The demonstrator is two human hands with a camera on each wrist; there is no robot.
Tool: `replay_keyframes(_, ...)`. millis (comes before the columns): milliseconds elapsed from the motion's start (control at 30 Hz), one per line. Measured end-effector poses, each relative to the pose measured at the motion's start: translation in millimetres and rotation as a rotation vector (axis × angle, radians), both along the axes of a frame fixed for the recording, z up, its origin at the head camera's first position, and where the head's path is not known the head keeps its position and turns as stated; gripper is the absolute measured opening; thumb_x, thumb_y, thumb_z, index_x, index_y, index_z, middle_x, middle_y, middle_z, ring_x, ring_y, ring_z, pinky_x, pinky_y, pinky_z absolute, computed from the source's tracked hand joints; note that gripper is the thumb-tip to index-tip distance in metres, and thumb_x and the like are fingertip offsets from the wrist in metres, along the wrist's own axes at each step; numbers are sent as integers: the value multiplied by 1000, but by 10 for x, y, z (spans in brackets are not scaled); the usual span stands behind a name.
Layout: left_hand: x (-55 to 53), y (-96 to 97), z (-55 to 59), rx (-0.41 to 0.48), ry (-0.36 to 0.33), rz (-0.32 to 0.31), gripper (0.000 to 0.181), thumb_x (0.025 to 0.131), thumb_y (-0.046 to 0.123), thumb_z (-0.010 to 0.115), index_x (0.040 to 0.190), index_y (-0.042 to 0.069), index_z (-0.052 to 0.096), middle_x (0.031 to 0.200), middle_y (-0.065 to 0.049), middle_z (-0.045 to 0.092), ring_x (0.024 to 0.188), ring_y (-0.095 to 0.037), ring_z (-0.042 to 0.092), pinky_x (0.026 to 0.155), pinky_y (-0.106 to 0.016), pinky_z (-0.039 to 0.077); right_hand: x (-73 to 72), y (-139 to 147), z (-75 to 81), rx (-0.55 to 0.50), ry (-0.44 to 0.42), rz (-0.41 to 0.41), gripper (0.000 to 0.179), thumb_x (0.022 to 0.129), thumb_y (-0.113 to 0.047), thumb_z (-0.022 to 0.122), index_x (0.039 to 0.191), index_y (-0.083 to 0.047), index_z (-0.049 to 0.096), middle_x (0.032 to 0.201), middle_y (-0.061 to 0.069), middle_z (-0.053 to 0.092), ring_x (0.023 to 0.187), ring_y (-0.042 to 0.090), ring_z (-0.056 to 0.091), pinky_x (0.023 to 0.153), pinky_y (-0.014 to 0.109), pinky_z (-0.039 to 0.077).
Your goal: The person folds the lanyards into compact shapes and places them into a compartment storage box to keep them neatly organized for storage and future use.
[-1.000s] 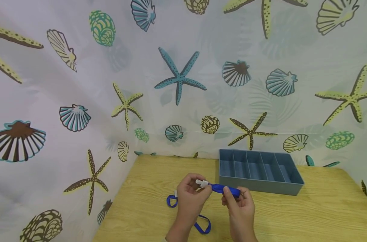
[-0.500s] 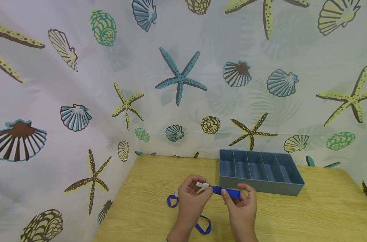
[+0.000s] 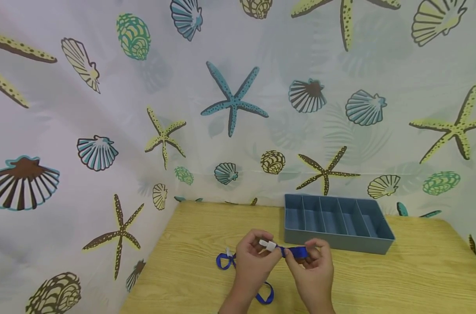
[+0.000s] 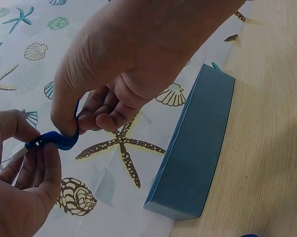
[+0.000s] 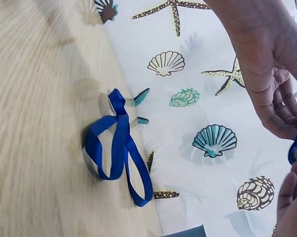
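Note:
A blue lanyard (image 3: pixel 298 252) with a white plastic clip (image 3: pixel 267 245) is stretched between both hands above the table. My left hand (image 3: pixel 253 261) pinches it by the clip end, thumb and fingers curled. My right hand (image 3: pixel 313 270) pinches the folded blue strap close beside the left thumb. In the left wrist view, the strap (image 4: pixel 64 141) bends between the two hands' fingertips. Another blue lanyard (image 5: pixel 121 143) lies looped on the table in the right wrist view; in the head view, the left hand and forearm partly hide it.
A grey-blue tray (image 3: pixel 340 240) with several narrow compartments stands at the back of the wooden table (image 3: pixel 191 244), just beyond the right hand. A white curtain (image 3: pixel 261 131) printed with shells and starfish hangs behind and at the left side.
My right fingertips have moved left along the strap, up against the left thumb. The strap's far end now looks folded into a loop. My left hand has shifted slightly right and down.

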State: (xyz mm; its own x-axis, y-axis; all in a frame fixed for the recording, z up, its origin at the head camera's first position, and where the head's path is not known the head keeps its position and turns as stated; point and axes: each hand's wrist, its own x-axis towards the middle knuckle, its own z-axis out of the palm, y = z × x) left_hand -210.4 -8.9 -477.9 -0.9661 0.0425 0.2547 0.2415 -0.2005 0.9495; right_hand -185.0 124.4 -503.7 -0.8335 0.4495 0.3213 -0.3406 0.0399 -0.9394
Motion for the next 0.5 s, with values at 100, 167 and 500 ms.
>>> replay_keyframes(100, 3, 6, -9, 5, 5, -16, 25, 84, -11, 73, 105, 0, 68, 102, -5, 67, 84, -9, 67, 75, -26, 63, 8, 11, 30, 36, -10, 2, 43, 80, 18, 83, 104, 6, 50, 77, -1, 71, 69, 8, 69, 61, 19, 60)
replay_keyframes(167, 4, 6, -6, 7, 14, -20, 24, 84, -11, 72, 105, 0, 68, 102, -8, 66, 84, -9, 67, 74, -25, 63, 9, 21, 41, 22, -7, 10, 40, 80, 18, 82, 98, 6, 49, 76, -1, 69, 69, 8, 69, 60, 19, 59)
replay_keyframes(500, -16, -21, 4, 6, 24, 28, 23, 84, -11, 71, 103, 4, 69, 100, -6, 67, 81, -14, 69, 71, -26, 63, -22, 100, 68, -253, -138, 124, 26, 90, 3, 82, 95, 7, 56, 78, 2, 72, 67, 12, 68, 62, 25, 60)
